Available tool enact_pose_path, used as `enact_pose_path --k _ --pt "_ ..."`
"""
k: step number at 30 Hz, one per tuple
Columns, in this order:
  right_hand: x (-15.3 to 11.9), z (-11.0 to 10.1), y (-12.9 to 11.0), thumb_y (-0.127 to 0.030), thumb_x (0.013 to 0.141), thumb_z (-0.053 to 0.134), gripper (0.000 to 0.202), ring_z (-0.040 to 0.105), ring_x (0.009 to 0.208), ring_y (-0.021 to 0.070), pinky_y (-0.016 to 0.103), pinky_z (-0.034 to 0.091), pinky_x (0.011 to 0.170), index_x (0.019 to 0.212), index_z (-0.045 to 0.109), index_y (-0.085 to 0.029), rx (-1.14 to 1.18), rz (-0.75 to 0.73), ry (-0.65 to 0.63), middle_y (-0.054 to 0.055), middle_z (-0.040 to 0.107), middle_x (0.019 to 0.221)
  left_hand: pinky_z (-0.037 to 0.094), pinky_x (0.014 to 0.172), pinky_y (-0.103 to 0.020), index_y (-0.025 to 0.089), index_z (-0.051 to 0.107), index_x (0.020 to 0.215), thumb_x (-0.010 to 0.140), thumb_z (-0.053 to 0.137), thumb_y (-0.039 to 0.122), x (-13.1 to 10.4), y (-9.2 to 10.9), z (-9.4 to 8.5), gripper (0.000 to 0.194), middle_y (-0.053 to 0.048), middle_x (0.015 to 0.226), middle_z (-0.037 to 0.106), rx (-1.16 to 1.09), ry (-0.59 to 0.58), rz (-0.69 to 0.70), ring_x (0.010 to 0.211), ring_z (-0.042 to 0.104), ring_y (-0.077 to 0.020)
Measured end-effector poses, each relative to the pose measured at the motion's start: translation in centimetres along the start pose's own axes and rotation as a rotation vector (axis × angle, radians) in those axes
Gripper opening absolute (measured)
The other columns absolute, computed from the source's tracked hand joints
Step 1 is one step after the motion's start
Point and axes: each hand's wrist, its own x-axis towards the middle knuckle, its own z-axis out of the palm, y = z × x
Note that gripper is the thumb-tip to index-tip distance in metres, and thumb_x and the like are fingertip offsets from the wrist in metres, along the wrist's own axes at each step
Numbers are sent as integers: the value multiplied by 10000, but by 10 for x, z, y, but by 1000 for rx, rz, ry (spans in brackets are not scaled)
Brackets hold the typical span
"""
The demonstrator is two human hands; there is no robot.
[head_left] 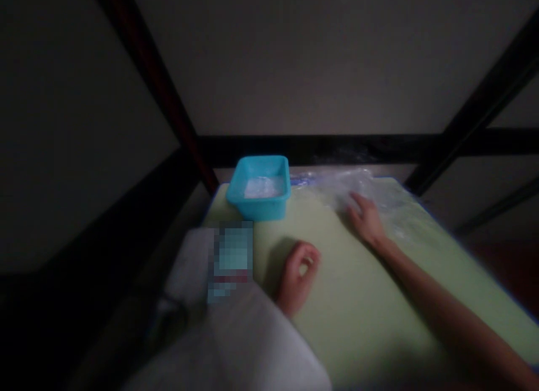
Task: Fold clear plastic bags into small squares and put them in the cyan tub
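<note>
My left hand (298,276) is over the pale green table top, its fingers curled round to the thumb in a ring. Whether anything small sits in that pinch I cannot make out. Farther right and forward, my right hand (365,220) reaches to the near edge of a crumpled clear plastic sheet or bag (357,183). Its thumb and fingers are apart, with the fingertips at the plastic. A turquoise basin (265,208) stands at the back left, beyond my left hand, with whitish contents (264,187) that are too blurred to name.
A blurred-out rectangle (233,251) lies in front of the basin. Grey-white material (261,340) covers the lower left, in front of my left forearm. The green table (337,312) has a blue edge; a grey wall (315,71) and dark bars (168,99) stand behind it.
</note>
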Motion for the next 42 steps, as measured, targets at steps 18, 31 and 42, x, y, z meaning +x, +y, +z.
enact_pose_path --k 18,31,42 --pt "100 -83 -9 -207 819 451 658 343 1340 286 436 316 1075 1433 286 -37 -55 -20 -3 141 342 1472 407 624 -213 182 554 694 684 560 136 9 -20 -6 47 18 680 557 88 -97 -33 677 533 -121" --pt "57 -44 -3 -277 842 546 425 655 964 214 293 499 831 1266 554 -253 -175 -75 -397 29 684 1122 395 599 -212 178 544 674 698 552 144 9 -18 -4 42 23 647 551 106 -128 -63 648 518 -116" --pt "76 -22 21 -238 863 471 274 643 964 307 401 479 817 973 688 -113 -318 287 -234 199 688 975 399 585 -203 178 550 648 686 558 135 10 -17 -4 58 27 623 548 102 -118 -81 627 515 -110"
